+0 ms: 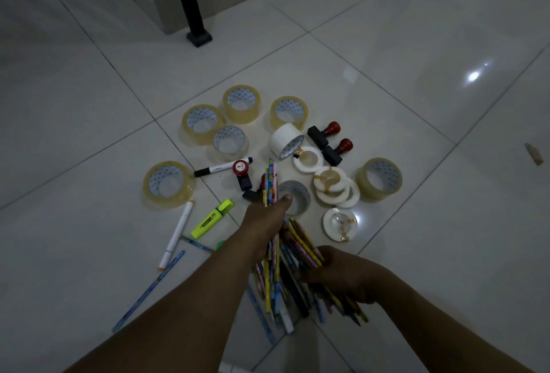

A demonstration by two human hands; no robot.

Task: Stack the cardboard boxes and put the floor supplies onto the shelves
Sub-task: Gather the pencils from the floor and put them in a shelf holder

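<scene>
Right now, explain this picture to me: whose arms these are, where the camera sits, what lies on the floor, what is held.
One camera sits on a person's head and looks down; there is no machine here. The left hand grips a bunch of pencils; the right hand grips a second bunch. On the floor lie tape rolls, stamps, a marker, a highlighter and loose pencils.
</scene>
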